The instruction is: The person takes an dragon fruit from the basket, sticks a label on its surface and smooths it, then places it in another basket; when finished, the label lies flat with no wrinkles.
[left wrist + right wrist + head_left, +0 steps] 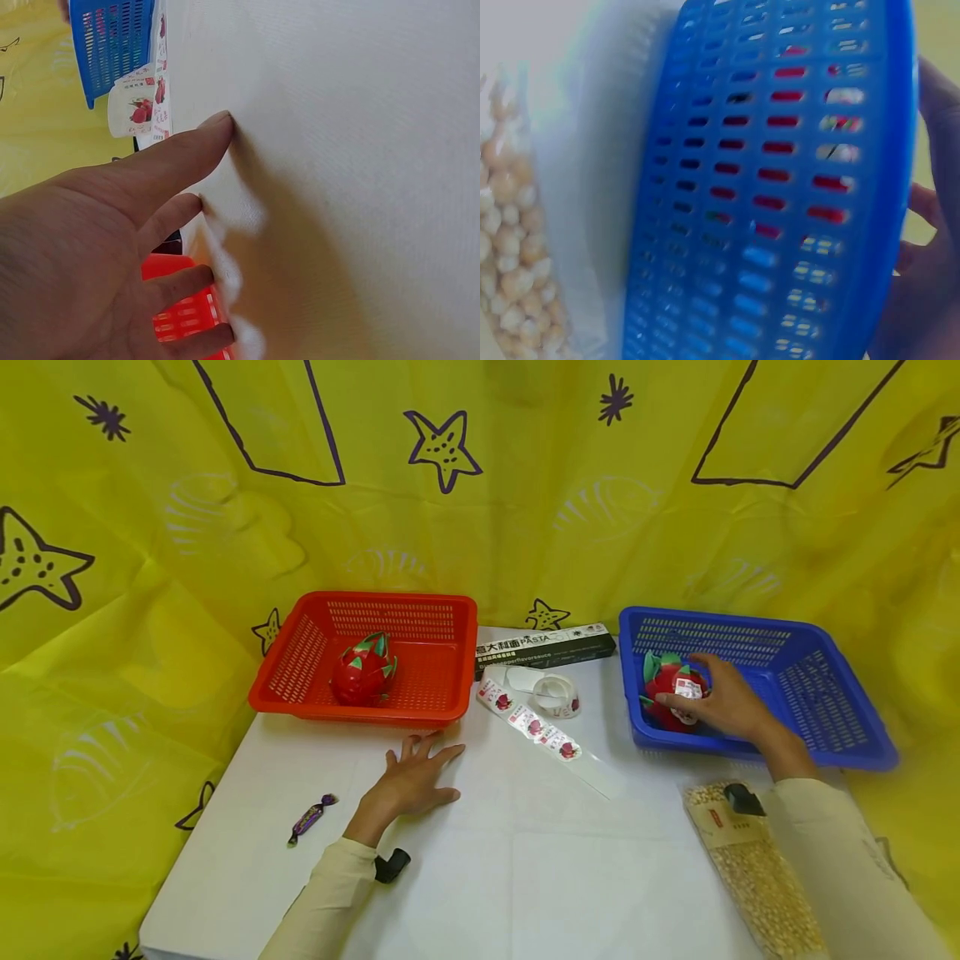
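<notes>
My right hand (729,700) reaches over the near rim of the blue basket (806,681) and grips a red dragon fruit (663,681) with green scales, thumb and fingers on either side of it. A white label sticker (686,691) shows on the fruit's side. In the right wrist view the basket's slotted wall (772,195) hides most of the fruit. My left hand (411,782) rests on the white table with its fingers spread, just in front of the red basket (442,681). A second dragon fruit (363,672) sits in that red basket.
Between the baskets lie a black-and-white pasta box (547,647), a roll of stickers (558,696) and its unrolled strip (534,725). A purple wrapped candy (311,820) lies at the left. Under my right forearm is a bag of pale kernels (750,868). Yellow cloth (510,543) hangs behind.
</notes>
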{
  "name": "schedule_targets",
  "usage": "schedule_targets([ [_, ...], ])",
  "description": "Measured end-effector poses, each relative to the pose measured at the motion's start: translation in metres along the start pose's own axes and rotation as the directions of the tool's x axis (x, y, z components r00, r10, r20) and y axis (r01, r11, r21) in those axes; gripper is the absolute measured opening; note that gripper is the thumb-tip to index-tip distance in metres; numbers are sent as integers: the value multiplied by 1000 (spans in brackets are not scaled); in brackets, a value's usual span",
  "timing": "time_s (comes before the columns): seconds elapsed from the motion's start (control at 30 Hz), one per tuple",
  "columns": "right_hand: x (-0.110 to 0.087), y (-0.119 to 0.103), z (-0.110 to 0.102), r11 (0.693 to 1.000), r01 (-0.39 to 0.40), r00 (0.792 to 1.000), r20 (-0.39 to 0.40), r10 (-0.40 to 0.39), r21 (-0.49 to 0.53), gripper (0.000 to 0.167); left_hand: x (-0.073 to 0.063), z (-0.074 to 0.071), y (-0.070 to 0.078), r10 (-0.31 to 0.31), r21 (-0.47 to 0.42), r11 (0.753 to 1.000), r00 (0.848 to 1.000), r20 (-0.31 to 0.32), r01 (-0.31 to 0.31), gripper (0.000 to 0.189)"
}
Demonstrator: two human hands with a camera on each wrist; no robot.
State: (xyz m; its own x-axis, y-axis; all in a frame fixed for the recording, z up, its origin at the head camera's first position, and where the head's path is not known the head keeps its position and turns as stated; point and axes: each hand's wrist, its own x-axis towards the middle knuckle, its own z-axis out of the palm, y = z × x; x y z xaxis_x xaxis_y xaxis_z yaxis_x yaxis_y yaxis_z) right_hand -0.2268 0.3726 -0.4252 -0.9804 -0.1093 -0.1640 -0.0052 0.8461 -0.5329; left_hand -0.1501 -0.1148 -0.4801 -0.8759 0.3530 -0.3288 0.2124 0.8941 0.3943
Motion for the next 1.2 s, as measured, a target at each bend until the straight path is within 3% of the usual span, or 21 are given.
schedule_targets([
  [0.2, -2, -28, -2, 995, 92, 983, -157, -95, -24, 89, -1, 0, -1, 19, -7, 1000, 1000, -16, -19, 73],
  [0.4, 6, -73, 12, 987, 159, 964, -213, -162, -30, 76, -3, 0, -4, 23, -10, 1000, 999, -26, -24, 73],
  [0.53, 12, -106, 33, 961, 266, 928, -253, -275, -71, 65, -3, 1, -5, 25, -13, 1000, 999, -28, -26, 73],
  [0.63, 18, -129, 51, 936, 342, 905, -239, -352, -80, 61, -3, 1, -5, 24, -15, 1000, 999, -26, -25, 73],
  [0.87, 30, -176, 98, 918, 396, 909, -153, -389, 21, 63, -1, 2, -6, 23, -12, 1000, 1000, -21, -23, 74],
  [1.07, 37, -209, 134, 877, 465, 882, -150, -448, 117, 62, -2, 2, -5, 23, -6, 1000, 999, -29, -23, 73],
  [1.2, 41, -222, 152, 867, 465, 884, -134, -447, 178, 60, -3, 1, -4, 33, 3, 999, 999, -38, -33, 74],
])
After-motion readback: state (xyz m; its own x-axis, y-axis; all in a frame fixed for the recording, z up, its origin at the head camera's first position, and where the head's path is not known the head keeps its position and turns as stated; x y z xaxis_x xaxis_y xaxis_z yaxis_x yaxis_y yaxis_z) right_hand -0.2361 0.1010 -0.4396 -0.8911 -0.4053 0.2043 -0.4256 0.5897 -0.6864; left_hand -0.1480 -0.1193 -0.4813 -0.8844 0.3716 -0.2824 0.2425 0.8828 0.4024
